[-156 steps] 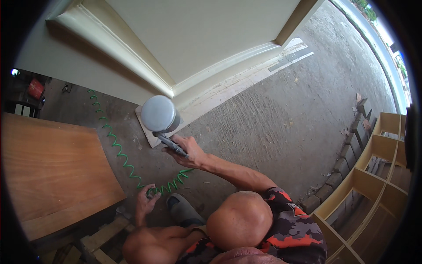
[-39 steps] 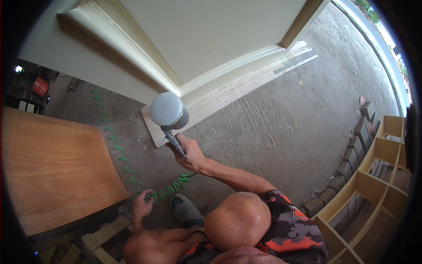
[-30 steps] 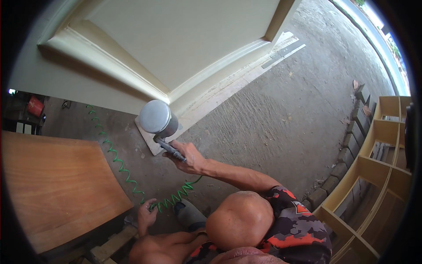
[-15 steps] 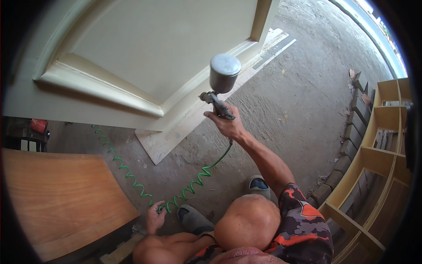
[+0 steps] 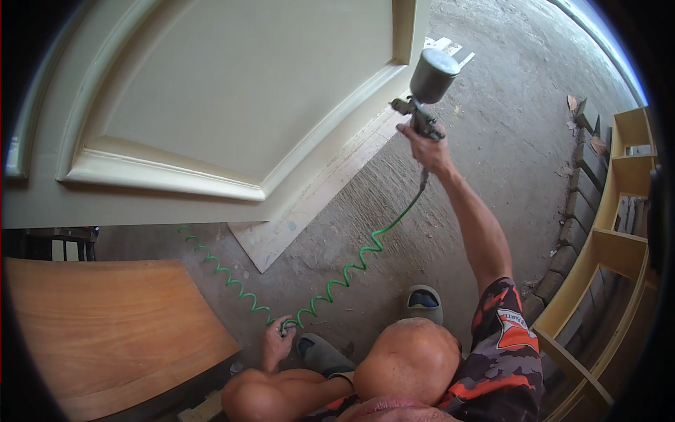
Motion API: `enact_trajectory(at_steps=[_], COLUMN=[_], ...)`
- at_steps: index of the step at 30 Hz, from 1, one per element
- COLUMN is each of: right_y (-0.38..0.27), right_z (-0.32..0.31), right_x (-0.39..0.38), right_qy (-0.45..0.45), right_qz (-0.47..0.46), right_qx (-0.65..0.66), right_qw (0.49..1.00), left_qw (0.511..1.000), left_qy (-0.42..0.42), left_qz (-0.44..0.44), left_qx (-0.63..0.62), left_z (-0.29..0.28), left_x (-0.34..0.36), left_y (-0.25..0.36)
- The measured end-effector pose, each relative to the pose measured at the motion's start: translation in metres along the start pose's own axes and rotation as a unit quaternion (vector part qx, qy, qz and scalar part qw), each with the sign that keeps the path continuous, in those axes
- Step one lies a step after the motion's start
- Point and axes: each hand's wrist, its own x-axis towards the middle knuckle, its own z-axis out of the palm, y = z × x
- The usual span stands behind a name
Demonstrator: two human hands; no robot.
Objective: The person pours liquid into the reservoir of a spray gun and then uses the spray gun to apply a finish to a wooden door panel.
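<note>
My right hand (image 5: 430,151) is wrapped round the handle of a spray gun (image 5: 422,116) with a round silver cup (image 5: 434,75) on top. The gun points left, at the lower right edge of a cream panelled door (image 5: 246,91). A green coiled air hose (image 5: 344,279) drops from the gun's handle and sags down to my left hand (image 5: 279,342). There my fingers are closed round the coils, low beside my foot. From that hand the hose runs on up and left, behind the door's bottom edge.
A pale board (image 5: 295,235) lies on the concrete floor under the door. At the lower left is a brown wooden panel (image 5: 119,323). Bricks (image 5: 562,260) line the right side, beside a wooden frame with compartments (image 5: 619,246). My slippers (image 5: 424,302) are on the floor close in.
My right hand has moved the spray gun right and farther out, along the door's edge. The hose between my hands is stretched longer. My left hand still grips it.
</note>
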Motion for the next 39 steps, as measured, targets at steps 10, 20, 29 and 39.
enact_trajectory(at_steps=[10, 20, 29, 39], right_y=[-0.003, 0.005, 0.022, -0.007], right_z=[-0.073, -0.108, -0.101, -0.023], right_x=[0.068, 0.127, 0.121, 0.031], right_qy=[0.051, 0.114, 0.158, 0.047], right_qz=[0.028, 0.034, 0.012, -0.001], right_qx=[0.035, -0.015, -0.129, -0.059], right_qw=[0.998, 0.993, 0.979, 0.997], left_qw=[0.998, 0.993, 0.996, 0.998], left_qy=[-0.048, -0.053, -0.042, 0.0], left_qz=[-0.004, 0.005, 0.011, -0.013], left_qx=[-0.042, -0.102, -0.082, -0.054], left_z=[0.018, 0.032, 0.028, 0.011], left_x=[0.013, 0.02, 0.021, 0.011], left_y=[0.022, 0.038, 0.045, 0.032])
